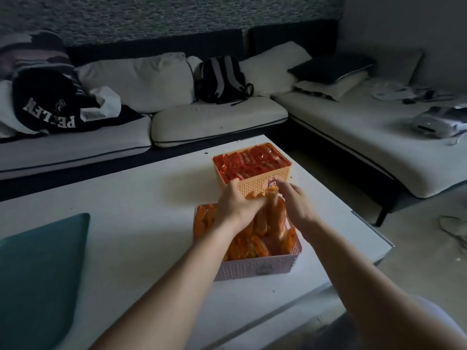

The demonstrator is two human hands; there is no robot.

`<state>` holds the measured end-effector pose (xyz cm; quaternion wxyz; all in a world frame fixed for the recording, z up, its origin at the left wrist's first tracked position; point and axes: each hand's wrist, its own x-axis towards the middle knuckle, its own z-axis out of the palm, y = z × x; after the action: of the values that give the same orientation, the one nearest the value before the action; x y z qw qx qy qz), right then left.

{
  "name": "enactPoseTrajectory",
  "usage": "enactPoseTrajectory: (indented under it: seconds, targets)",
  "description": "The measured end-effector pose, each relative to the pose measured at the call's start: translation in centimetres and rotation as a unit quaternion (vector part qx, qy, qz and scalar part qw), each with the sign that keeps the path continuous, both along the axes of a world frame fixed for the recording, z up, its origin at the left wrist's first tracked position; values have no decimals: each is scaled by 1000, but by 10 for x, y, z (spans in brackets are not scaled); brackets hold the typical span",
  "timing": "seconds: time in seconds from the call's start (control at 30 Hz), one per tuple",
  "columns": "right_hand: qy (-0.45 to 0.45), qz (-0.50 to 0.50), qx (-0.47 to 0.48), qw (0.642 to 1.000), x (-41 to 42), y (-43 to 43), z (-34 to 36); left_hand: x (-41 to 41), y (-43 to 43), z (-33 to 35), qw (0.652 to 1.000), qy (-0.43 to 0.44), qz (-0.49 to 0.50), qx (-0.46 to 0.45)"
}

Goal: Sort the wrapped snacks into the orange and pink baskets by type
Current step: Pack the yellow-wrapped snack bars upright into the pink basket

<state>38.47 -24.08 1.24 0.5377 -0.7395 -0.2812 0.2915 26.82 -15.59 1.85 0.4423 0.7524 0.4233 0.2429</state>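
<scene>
An orange basket (255, 185) stands at the far side of the white table, packed with red wrapped snacks (252, 162). Nearer to me sits a pink basket (255, 269) holding orange wrapped snacks (252, 246), several standing on end. My left hand (235, 202) is over the pink basket's far edge, closed around a bunch of upright orange snacks. My right hand (294, 200) is beside it on the right, fingers curled against the top of the same bunch (271, 195).
The white table (141, 223) has a teal mat (38, 269) at its near left. A sofa (217, 120) with cushions, a black backpack (222, 79) and dark clothing runs behind. The table's right edge drops to the floor.
</scene>
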Motion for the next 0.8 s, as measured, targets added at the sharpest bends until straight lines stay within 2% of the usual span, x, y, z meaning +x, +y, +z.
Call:
enactPoseTrajectory:
  seconds: [0.13, 0.27, 0.33, 0.4, 0.5, 0.6, 0.7, 0.8]
  targets:
    - [-81, -61, 40, 994, 9, 4, 6, -8, 11, -8, 994, 21, 32, 98]
    - [-147, -21, -9, 989, 20, 8, 2, -10, 11, -27, 973, 171, -24, 155]
    - [-188, 4, -44, 981, 23, 12, -4, -9, 11, -33, 966, 204, -36, 153]
    - [-229, 28, -49, 972, 24, 16, -6, -12, 14, -36, 976, 166, -26, 142]
    - [-257, 78, -30, 963, 22, 19, -4, -25, 18, -26, 993, 56, 9, 104]
    - [-220, 137, 14, 966, 15, 20, 3, -36, 20, -15, 999, -36, 0, 17]
    - [-168, 166, 30, 971, 6, 21, 9, -43, 15, -8, 994, -86, -43, -54]
    - [-198, 156, 21, 967, 7, 18, 15, -43, 9, -9, 989, -114, -57, -68]
